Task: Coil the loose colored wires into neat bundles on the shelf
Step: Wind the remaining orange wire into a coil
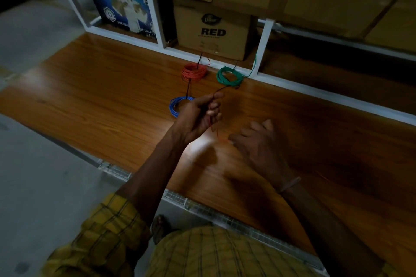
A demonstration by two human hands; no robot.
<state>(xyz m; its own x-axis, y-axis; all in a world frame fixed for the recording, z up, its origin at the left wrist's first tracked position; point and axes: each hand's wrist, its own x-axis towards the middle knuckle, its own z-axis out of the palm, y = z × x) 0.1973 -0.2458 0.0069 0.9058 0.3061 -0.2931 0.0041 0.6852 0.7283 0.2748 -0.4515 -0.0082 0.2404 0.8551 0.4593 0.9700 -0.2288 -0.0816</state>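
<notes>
three coils sit on the wooden shelf [94, 87] — a red coil [194, 71] and a green coil [229, 76] side by side near the white frame [265, 39] at the back, and a blue coil [177, 105] nearer the person, partly hidden behind the left hand [198, 116]. that left hand is raised above the shelf with fingers curled round a thin dark wire [219, 90], which runs up toward the green coil; a thin red strand [213, 128] hangs down from the same hand. the right hand [258, 144] is low over the shelf, just beside the bottom of that strand, back of the hand up, blurred — cannot tell whether its fingers pinch anything. one short dark wire end sticks up from the red coil, one green tail trails from the green coil up the frame post. behind the frame stand two boxes: one brown box [212, 31] printed "red" and one blue box [121, 9]. yellow checked sleeve [108, 227] at the bottom.
</notes>
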